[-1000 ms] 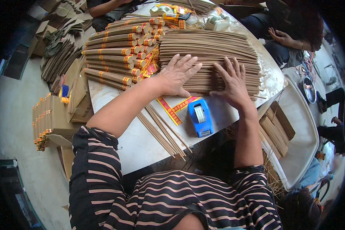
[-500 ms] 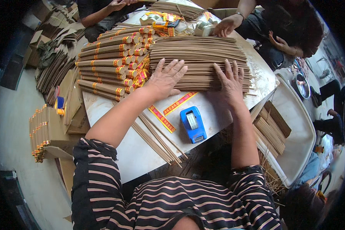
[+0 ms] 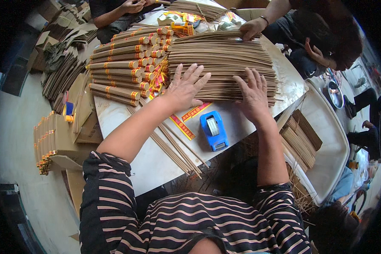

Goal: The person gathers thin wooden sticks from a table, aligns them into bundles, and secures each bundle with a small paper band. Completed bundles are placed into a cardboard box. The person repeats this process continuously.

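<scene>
A wide heap of brown incense sticks (image 3: 220, 59) lies across the table in front of me. My left hand (image 3: 185, 88) rests on its near left part, fingers spread. At the near right part my right hand (image 3: 253, 92) lies with fingers stretched out, also on the sticks. Neither hand grips anything. Red and yellow paper strips (image 3: 183, 127) lie on the table below my left hand. A blue tape dispenser (image 3: 213, 131) stands between my forearms, near the table edge. Several loose sticks (image 3: 173, 148) stretch beside my left forearm.
Bundled incense sticks with red-yellow bands (image 3: 118, 65) are stacked at the left. Across the table, a co-worker's hand (image 3: 254, 28) holds sticks at the heap's far edge. A white tub (image 3: 332, 169) with sticks stands right; cardboard boxes (image 3: 86, 114) stand left.
The co-worker's hand has moved from a pale dispenser onto the far sticks and lifts some of them slightly. My hands stay on the heap, nearly in place. The view has shifted slightly.
</scene>
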`<state>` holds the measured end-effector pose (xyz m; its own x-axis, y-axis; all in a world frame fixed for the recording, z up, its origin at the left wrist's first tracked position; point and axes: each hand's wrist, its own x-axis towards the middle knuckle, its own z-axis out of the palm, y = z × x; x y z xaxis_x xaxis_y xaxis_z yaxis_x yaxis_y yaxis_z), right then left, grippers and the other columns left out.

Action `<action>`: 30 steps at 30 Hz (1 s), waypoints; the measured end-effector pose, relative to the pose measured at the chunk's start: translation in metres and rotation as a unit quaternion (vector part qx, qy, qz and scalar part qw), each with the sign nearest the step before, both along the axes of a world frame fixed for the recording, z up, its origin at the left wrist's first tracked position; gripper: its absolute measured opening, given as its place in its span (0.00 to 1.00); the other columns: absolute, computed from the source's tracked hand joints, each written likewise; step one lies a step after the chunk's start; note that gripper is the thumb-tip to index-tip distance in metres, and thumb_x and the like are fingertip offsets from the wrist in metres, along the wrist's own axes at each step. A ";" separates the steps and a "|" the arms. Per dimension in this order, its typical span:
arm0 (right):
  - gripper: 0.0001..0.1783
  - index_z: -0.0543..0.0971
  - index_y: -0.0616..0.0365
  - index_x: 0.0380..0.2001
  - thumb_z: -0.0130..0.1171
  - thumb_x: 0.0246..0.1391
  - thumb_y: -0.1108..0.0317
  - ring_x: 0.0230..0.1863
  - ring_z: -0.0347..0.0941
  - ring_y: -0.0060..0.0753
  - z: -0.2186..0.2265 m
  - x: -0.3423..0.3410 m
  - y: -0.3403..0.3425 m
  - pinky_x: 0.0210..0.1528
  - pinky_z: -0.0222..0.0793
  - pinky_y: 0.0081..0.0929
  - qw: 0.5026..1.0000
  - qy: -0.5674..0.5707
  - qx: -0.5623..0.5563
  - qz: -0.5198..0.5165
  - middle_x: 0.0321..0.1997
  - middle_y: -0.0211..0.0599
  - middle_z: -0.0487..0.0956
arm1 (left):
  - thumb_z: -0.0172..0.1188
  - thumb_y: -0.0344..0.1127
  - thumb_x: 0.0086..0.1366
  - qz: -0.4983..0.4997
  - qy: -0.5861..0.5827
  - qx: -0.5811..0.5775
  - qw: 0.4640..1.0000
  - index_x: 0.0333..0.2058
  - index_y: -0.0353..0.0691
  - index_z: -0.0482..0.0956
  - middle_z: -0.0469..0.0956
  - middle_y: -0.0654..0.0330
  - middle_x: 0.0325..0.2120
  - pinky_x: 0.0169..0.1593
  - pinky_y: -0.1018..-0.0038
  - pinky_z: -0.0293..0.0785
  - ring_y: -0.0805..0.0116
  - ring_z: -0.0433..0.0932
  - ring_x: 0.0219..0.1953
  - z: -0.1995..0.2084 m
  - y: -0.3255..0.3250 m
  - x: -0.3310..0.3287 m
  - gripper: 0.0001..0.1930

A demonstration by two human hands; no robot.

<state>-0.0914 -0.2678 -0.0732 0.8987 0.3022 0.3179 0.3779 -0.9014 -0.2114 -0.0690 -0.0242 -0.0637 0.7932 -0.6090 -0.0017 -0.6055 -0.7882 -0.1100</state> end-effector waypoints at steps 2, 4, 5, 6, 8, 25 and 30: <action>0.42 0.66 0.44 0.53 0.70 0.27 0.67 0.62 0.51 0.45 -0.003 -0.002 0.006 0.64 0.42 0.42 1.000 -0.005 0.013 0.018 0.58 0.40 0.61 | 0.60 0.55 0.51 0.005 0.003 -0.012 1.000 0.64 0.51 0.43 0.42 0.54 0.64 0.65 0.54 0.26 0.56 0.37 0.66 -0.003 0.001 -0.001 0.47; 0.37 0.68 0.48 0.49 0.69 0.28 0.65 0.58 0.55 0.44 -0.004 -0.001 0.012 0.61 0.47 0.40 0.999 -0.029 0.018 0.019 0.52 0.37 0.65 | 0.59 0.56 0.52 0.020 0.024 -0.006 1.000 0.64 0.51 0.42 0.41 0.53 0.64 0.64 0.51 0.23 0.55 0.34 0.67 0.000 0.001 -0.003 0.47; 0.37 0.69 0.48 0.49 0.69 0.28 0.64 0.58 0.56 0.44 -0.003 -0.001 0.014 0.61 0.47 0.40 0.999 -0.025 0.023 0.020 0.51 0.37 0.65 | 0.58 0.56 0.52 0.027 0.029 -0.004 0.999 0.64 0.51 0.41 0.41 0.53 0.64 0.64 0.51 0.23 0.55 0.34 0.67 0.001 0.002 -0.005 0.46; 0.37 0.69 0.49 0.48 0.69 0.29 0.64 0.58 0.56 0.44 -0.002 -0.001 0.015 0.60 0.48 0.40 0.999 -0.021 0.028 0.020 0.51 0.37 0.66 | 0.58 0.56 0.53 0.034 0.035 -0.003 0.999 0.64 0.52 0.41 0.40 0.52 0.64 0.64 0.51 0.23 0.54 0.34 0.67 0.003 0.002 -0.008 0.46; 0.35 0.70 0.50 0.47 0.69 0.29 0.62 0.57 0.57 0.43 -0.001 -0.002 0.017 0.59 0.49 0.39 0.999 -0.034 0.020 0.011 0.49 0.36 0.67 | 0.58 0.55 0.53 0.048 0.031 -0.011 0.998 0.64 0.52 0.41 0.40 0.52 0.64 0.64 0.52 0.25 0.55 0.35 0.67 0.008 0.004 -0.016 0.46; 0.23 0.73 0.52 0.38 0.63 0.31 0.67 0.51 0.64 0.41 0.003 -0.003 0.029 0.54 0.55 0.37 0.999 0.053 -0.011 0.004 0.42 0.35 0.73 | 0.59 0.39 0.55 0.249 0.072 -0.287 0.922 0.60 0.40 0.53 0.52 0.47 0.60 0.65 0.65 0.45 0.53 0.47 0.64 0.012 0.088 -0.124 0.36; 0.17 0.74 0.52 0.32 0.62 0.33 0.66 0.46 0.66 0.39 -0.013 0.002 0.027 0.47 0.58 0.38 1.000 -0.018 -0.008 0.016 0.37 0.33 0.74 | 0.58 0.40 0.55 0.273 0.084 -0.315 0.905 0.59 0.36 0.56 0.55 0.46 0.59 0.63 0.64 0.48 0.50 0.53 0.61 0.006 0.095 -0.144 0.35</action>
<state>-0.0894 -0.2407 -0.0859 0.8768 0.3352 0.3448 0.4131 -0.8920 -0.1833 -0.2126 0.0707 -0.0578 0.9970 -0.0480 0.0601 -0.0724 -0.8496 0.5225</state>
